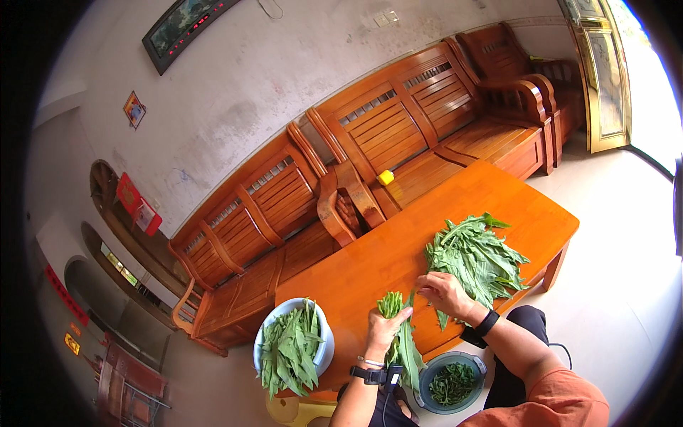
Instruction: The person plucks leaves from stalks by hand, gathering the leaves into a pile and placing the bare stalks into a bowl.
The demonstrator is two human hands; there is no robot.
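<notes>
My left hand (385, 328) is closed around a bunch of long green leafy vegetables (407, 355), cut stems up and leaves hanging down. Just right of those stems is my right hand (443, 292), its fingertips together near the top of one leaf; whether they pinch it I cannot tell. Beyond it a large pile of the same leaves (477, 256) lies on the orange wooden table (512, 197). A light blue bowl (326, 347) heaped with leaves stands at the table's left end. Below my hands, a grey-blue basin (453, 410) holds small dark green scraps.
Wooden benches (384, 133) run along the wall behind the table, with a small yellow object (385, 177) on one seat. A yellow plastic stool (291, 411) is partly visible under the table's left end. A cable (566, 349) loops beside my dark-clothed leg.
</notes>
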